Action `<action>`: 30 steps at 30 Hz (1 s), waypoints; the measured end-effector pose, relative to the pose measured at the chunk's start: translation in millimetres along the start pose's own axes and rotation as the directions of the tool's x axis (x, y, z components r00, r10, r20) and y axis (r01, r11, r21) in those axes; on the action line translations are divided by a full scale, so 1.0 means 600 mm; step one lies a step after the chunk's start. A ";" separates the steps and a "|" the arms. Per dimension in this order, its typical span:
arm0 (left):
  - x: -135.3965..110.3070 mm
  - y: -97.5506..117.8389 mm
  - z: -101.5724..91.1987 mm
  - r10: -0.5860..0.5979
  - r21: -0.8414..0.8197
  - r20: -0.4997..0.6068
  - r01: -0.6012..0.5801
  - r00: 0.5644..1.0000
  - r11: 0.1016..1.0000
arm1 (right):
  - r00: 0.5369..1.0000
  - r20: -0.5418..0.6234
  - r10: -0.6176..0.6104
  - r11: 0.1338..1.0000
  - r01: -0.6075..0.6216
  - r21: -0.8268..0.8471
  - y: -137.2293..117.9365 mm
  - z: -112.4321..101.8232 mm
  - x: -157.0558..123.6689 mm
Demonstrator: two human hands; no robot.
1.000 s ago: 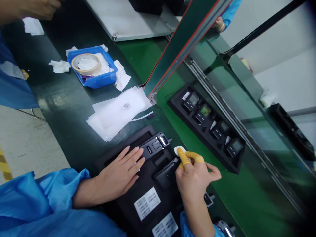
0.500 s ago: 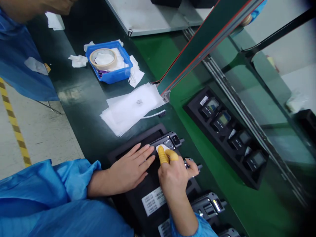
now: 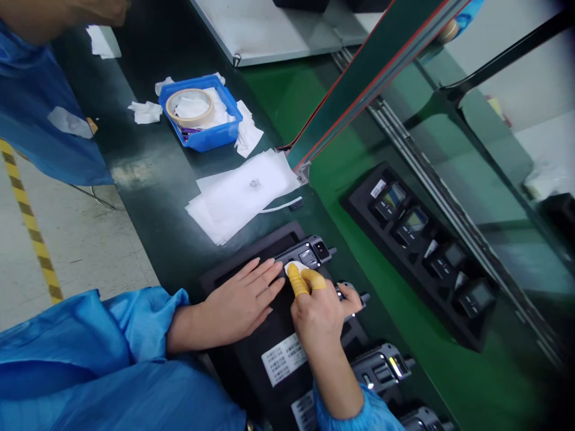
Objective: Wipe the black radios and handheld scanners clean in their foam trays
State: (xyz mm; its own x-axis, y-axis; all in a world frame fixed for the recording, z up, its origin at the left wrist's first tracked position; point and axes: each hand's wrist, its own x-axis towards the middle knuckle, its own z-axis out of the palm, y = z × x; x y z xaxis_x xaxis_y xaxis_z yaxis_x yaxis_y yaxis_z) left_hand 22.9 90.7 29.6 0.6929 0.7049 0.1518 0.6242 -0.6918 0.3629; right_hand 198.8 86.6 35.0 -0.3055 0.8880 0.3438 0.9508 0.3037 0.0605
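My left hand [image 3: 240,299] lies flat with its fingers stretched out, the fingertips resting on the body of a dark handheld device [image 3: 309,256] with a stubby antenna. My right hand [image 3: 318,311] wears yellow finger cots on two fingers. Those fingers press a small white wipe [image 3: 295,265] against the device's side, close to my left fingertips. The device sits in a black foam tray [image 3: 245,353] with white barcode labels [image 3: 284,359]. A second device is mostly hidden behind my right hand, and another device [image 3: 381,368] lies lower in the tray.
White sheets [image 3: 245,194] lie stacked beyond the tray. Behind them stands a blue bin [image 3: 211,140] holding a tape roll [image 3: 189,106] and white wipes. A green belt [image 3: 332,221] on the right carries another foam tray [image 3: 417,257] with several devices. Someone in blue is at upper left.
The foam tray on the green belt has shifted a little right and down. My hands stay nearly in place on the device, and the view has moved slightly.
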 end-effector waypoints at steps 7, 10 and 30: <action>-0.003 -0.001 0.006 -0.015 -0.021 -0.003 0.015 1.000 1.000 | 0.997 -0.068 0.045 0.995 -0.051 -0.082 0.028 -0.009 -0.037; -0.004 -0.001 0.008 -0.013 -0.030 -0.006 0.013 1.000 0.999 | 0.991 -0.126 0.051 0.993 -0.063 -0.097 0.021 -0.009 -0.026; -0.001 -0.004 0.006 -0.004 -0.038 0.000 0.004 1.000 0.999 | 0.976 -0.157 0.152 0.981 -0.168 -0.098 0.063 -0.009 -0.003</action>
State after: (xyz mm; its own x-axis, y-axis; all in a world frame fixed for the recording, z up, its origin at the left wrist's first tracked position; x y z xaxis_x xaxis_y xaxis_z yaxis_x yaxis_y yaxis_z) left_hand 22.1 91.5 25.1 0.6906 0.7075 0.1503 0.6129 -0.6827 0.3978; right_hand 235.5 94.6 41.8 -0.1460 0.8587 0.4913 0.9890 0.1149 0.0931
